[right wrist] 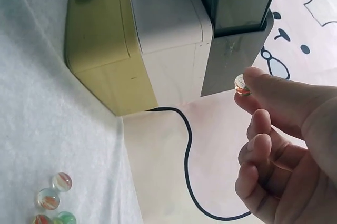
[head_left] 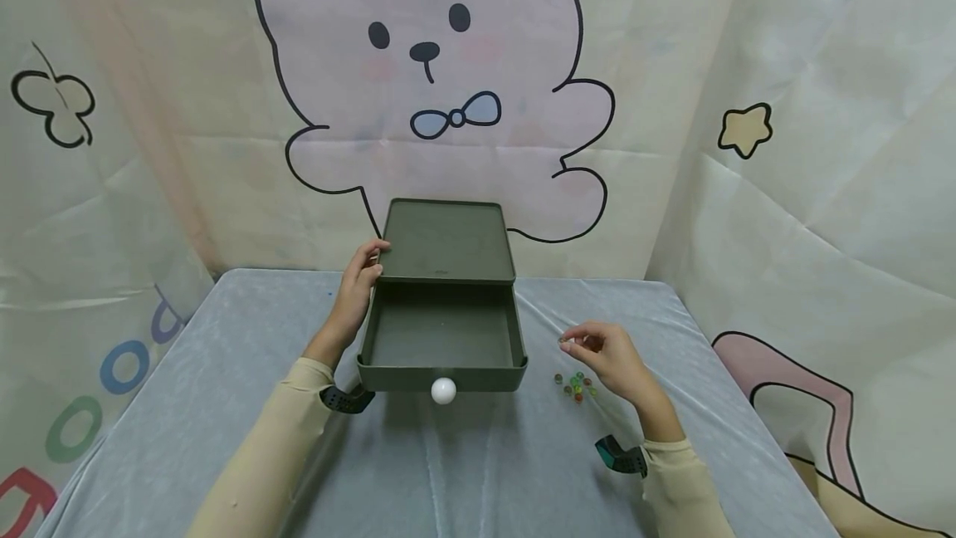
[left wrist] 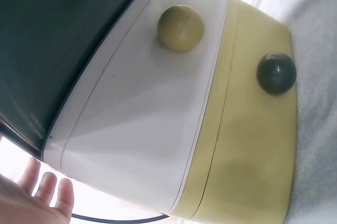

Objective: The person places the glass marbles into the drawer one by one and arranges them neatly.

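Note:
A stacked drawer unit (head_left: 448, 239) stands on the table, its green top drawer (head_left: 403, 378) pulled out and its white knob facing me. Below it, in the left wrist view, the white drawer (left wrist: 131, 103) and the yellow drawer (left wrist: 253, 145) are closed. My left hand (head_left: 353, 297) touches the unit's left side near the top with loosely extended fingers. To the right of the drawer, above the table, my right hand (head_left: 612, 359) pinches a clear glass marble (right wrist: 241, 84) between thumb and index finger. Several coloured marbles (right wrist: 61, 182) lie loose on the cloth below that hand.
A pale blue-grey cloth (head_left: 463, 471) covers the table. Behind the unit hangs a backdrop (head_left: 657, 40) with a printed bear, and printed sheets flank both sides.

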Demonstrator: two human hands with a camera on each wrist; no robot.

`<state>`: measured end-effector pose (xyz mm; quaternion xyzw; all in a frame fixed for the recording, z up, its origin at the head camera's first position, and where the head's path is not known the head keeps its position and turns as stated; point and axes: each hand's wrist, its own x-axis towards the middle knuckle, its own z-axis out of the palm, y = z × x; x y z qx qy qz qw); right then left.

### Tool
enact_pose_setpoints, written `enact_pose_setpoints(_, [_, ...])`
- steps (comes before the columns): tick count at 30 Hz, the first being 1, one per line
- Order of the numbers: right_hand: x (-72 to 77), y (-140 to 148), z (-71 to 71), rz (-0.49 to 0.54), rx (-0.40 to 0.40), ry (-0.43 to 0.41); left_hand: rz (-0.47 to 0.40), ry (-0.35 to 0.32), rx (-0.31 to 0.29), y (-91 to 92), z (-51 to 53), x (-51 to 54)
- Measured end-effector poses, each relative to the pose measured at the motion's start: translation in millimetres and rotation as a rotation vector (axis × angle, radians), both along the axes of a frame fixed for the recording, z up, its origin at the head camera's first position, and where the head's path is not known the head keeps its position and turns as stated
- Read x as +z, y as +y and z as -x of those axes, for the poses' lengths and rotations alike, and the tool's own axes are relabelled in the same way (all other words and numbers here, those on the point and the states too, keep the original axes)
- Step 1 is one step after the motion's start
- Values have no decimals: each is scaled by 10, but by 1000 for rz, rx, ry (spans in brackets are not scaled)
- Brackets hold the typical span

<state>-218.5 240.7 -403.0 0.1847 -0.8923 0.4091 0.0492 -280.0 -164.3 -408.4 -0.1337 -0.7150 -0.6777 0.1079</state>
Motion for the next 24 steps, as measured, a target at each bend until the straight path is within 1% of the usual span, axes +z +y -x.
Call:
enact_pose_setpoints(1, [-41,14,25,-1,1,11,0,1,0,-1,2,-3])
enact_pose_setpoints(9, [-8,8,3,23,20,60,11,6,-2,-4,3,-9])
enact_pose_setpoints(15, [51,-11,-4,33,31,115,12,11,4,-1,3,-1])
enact_pose_setpoints(24, [171,-58,-45,50,63,162,17,7,6,9,-7,7])
